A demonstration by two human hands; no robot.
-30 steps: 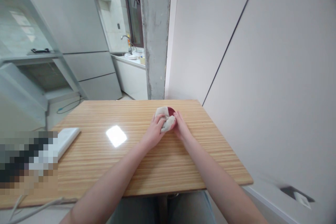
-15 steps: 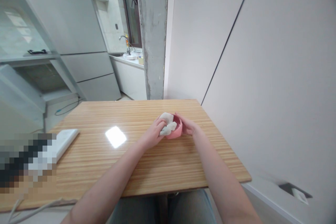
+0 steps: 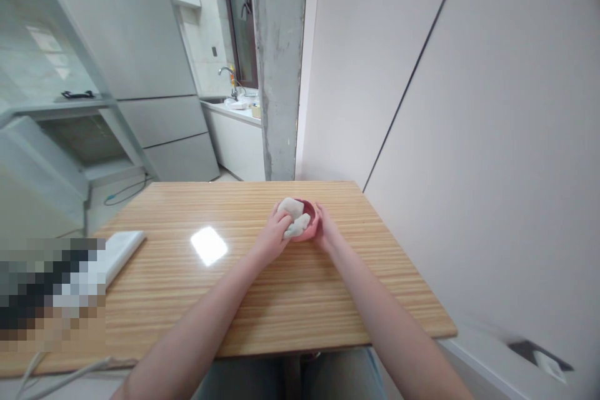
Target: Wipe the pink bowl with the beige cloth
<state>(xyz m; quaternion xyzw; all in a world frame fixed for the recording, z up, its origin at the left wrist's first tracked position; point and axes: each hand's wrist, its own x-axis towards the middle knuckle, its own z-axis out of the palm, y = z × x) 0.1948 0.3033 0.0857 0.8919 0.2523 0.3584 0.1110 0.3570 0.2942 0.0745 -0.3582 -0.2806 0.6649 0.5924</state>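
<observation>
A small pink bowl (image 3: pixel 308 232) is tilted on its side above the middle of the wooden table (image 3: pixel 187 300), its opening facing left toward me. My left hand (image 3: pixel 274 231) grips a bunched white cloth (image 3: pixel 291 207), pressed against the bowl's left rim and partly over its opening. Round the bowl's right side curves my right hand (image 3: pixel 327 225), holding it from outside with the thumb and fingers partly hidden. The inner wall of the bowl shows between the cloth and the right hand.
A white power strip (image 3: pixel 124 250), partly pixelated, lies at the table's left edge with a cable (image 3: pixel 79 372) near the front. A white wall (image 3: pixel 492 156) stands close on the right. Behind are a fridge (image 3: pixel 164 100) and a sink counter (image 3: pixel 234 137).
The bowl, cloth and both hands have shifted slightly left in view, and the right hand sits closer around the bowl. The camera view has shifted a little too.
</observation>
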